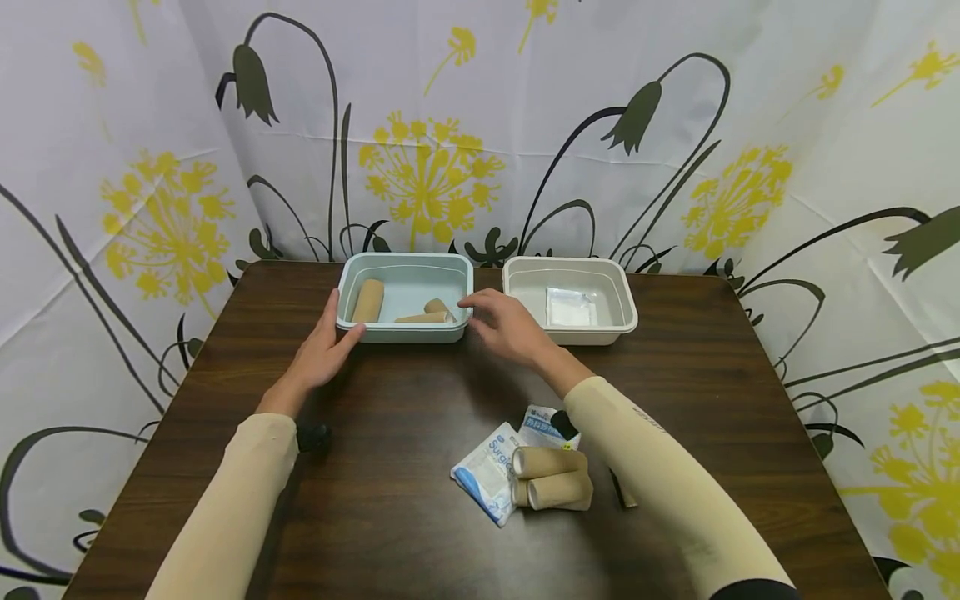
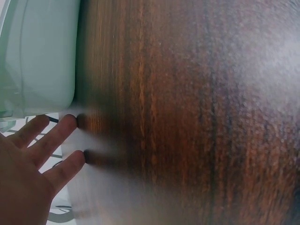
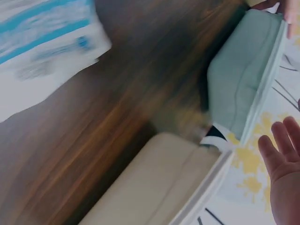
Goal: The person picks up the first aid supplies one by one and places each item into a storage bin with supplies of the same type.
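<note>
A light blue plastic basin point(image 1: 408, 334) stands at the table's back, holding several cardboard tubes point(image 1: 368, 301). At its left front corner, my left hand point(image 1: 318, 354) touches it, thumb by the front rim and fingers along the side. Those fingers look fairly straight in the left wrist view, where the hand point(image 2: 23, 183) is beside the basin's wall. My right hand point(image 1: 508, 327) is at the basin's right end, fingers loosely bent near the rim and gripping nothing visible. In the right wrist view, that hand point(image 3: 287, 176) has extended fingers.
Right of the blue basin stands a cream basin point(image 1: 570, 337) with a whitish packet point(image 1: 570, 308) inside. Nearer on the brown table point(image 1: 375, 500) lie blue-and-white packets point(image 1: 483, 473) marked "Surgic", beside stacked cardboard tubes point(image 1: 558, 490). A patterned curtain point(image 1: 450, 75) hangs behind.
</note>
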`<state>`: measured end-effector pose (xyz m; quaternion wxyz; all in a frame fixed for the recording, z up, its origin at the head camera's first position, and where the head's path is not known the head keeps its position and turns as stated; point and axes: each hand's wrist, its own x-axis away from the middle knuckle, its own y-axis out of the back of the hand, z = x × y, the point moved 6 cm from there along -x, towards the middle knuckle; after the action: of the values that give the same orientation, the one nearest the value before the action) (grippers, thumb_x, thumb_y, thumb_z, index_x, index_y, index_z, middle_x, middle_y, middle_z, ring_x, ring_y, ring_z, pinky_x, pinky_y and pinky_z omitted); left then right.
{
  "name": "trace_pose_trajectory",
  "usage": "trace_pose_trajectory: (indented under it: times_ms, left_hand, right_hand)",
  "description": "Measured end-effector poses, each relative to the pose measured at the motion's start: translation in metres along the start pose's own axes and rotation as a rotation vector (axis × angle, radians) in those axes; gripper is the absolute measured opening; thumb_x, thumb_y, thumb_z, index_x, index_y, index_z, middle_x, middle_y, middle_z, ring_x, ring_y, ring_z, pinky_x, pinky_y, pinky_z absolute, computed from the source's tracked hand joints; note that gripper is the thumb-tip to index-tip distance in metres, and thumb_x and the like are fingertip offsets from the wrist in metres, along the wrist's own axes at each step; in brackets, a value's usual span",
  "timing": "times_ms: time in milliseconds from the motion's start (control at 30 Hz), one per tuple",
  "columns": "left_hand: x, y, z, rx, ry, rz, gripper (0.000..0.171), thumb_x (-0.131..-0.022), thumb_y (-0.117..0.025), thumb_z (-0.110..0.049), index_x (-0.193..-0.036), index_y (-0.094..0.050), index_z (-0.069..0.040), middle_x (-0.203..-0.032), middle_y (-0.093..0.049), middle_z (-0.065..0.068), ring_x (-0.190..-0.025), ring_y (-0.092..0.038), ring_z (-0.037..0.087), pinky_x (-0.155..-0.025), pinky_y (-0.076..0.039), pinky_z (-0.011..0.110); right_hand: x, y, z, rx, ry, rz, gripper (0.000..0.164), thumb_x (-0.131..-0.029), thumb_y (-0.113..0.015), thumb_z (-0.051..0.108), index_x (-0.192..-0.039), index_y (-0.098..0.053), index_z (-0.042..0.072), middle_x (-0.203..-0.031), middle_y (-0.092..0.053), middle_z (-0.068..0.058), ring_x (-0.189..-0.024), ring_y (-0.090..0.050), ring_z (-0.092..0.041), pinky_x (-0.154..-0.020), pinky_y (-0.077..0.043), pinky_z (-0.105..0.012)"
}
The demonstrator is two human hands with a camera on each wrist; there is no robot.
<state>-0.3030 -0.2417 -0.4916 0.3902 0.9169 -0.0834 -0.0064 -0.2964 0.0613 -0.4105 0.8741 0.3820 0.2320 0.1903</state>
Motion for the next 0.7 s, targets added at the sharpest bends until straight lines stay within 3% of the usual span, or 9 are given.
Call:
trace_pose_trajectory:
  times_ms: [167, 300, 500, 700]
  left_hand:
    - [-0.001, 0.0, -0.001, 0.003, 0.001, 0.006, 0.086, -0.1, -0.041, -0.057, -0.155, 0.018, -0.027, -0.163, 0.007, 0.012, -0.146, -0.007, 0.045, -0.108, -0.012, 0.07]
    - [0.0, 0.002, -0.001, 0.006, 0.0, -0.001, 0.086, -0.1, -0.042, -0.056, -0.156, 0.017, -0.026, -0.163, 0.006, 0.012, -0.146, -0.008, 0.045, -0.108, -0.012, 0.069]
    - [0.0, 0.003, -0.001, 0.003, -0.001, -0.001, 0.086, -0.1, -0.042, -0.055, -0.156, 0.017, -0.026, -0.164, 0.005, 0.012, -0.146, -0.007, 0.044, -0.108, -0.012, 0.069]
    - [-0.001, 0.002, -0.001, 0.002, 0.002, 0.004, 0.085, -0.1, -0.042, -0.055, -0.155, 0.017, -0.027, -0.163, 0.006, 0.011, -0.146, -0.007, 0.044, -0.109, -0.011, 0.068]
  right_hand:
    - [0.037, 0.025, -0.003, -0.044, 0.061, -0.02, 0.032, -0.094, -0.064, 0.007, -0.126, -0.065, 0.01, -0.122, -0.064, -0.003, -0.112, -0.059, -0.019, -0.094, -0.046, -0.035]
    - [0.072, 0.044, -0.004, -0.058, 0.049, -0.035, 0.031, -0.093, -0.067, 0.009, -0.124, -0.066, 0.011, -0.122, -0.065, -0.003, -0.113, -0.06, -0.02, -0.096, -0.047, -0.037]
    - [0.134, 0.066, -0.009, 0.025, -0.084, -0.086, 0.034, -0.091, -0.071, 0.01, -0.124, -0.066, 0.011, -0.122, -0.065, -0.003, -0.109, -0.062, -0.024, -0.09, -0.05, -0.043]
    - [0.195, 0.066, -0.011, 0.174, -0.258, -0.086, 0.044, -0.089, -0.074, 0.019, -0.131, -0.063, 0.013, -0.128, -0.061, -0.003, -0.114, -0.06, -0.026, -0.089, -0.049, -0.049]
